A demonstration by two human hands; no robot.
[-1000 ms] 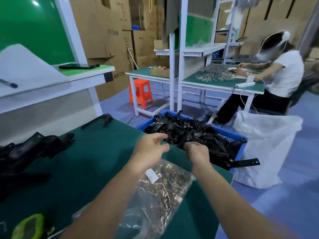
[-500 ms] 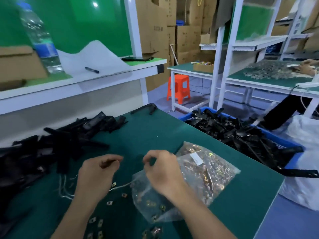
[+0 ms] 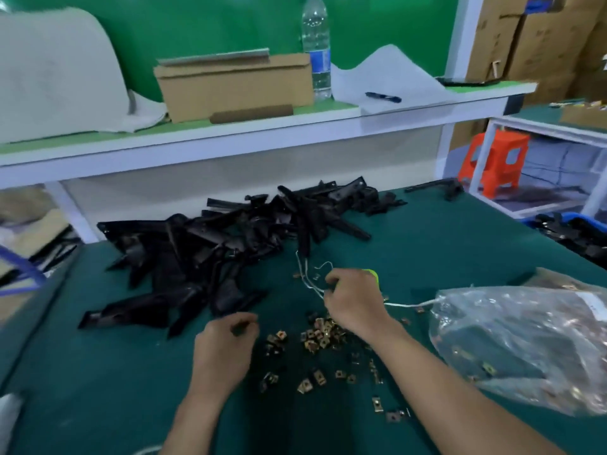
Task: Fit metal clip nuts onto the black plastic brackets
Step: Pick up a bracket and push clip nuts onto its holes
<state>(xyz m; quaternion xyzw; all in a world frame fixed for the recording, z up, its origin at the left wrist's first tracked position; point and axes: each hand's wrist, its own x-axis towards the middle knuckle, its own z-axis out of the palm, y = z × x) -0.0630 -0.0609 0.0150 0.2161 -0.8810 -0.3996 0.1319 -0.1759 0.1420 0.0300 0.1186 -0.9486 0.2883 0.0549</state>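
A heap of black plastic brackets lies across the green table, behind and left of my hands. Loose brass-coloured clip nuts are scattered between my forearms. My left hand hovers beside them with curled fingers; whether it holds anything is hidden. My right hand curls its fingertips at a thin white string that runs to a clear plastic bag of clip nuts on the right. A yellow-green object peeks out behind that hand.
A raised shelf at the back carries a cardboard box, a water bottle, white paper and a pen. A blue crate of brackets sits off the table's right edge, with an orange stool beyond.
The view swung left from the blue crate to the table. Both hands came from the crate, passed over the bag, and now sit by the loose clip nuts; the bag lies to the right.
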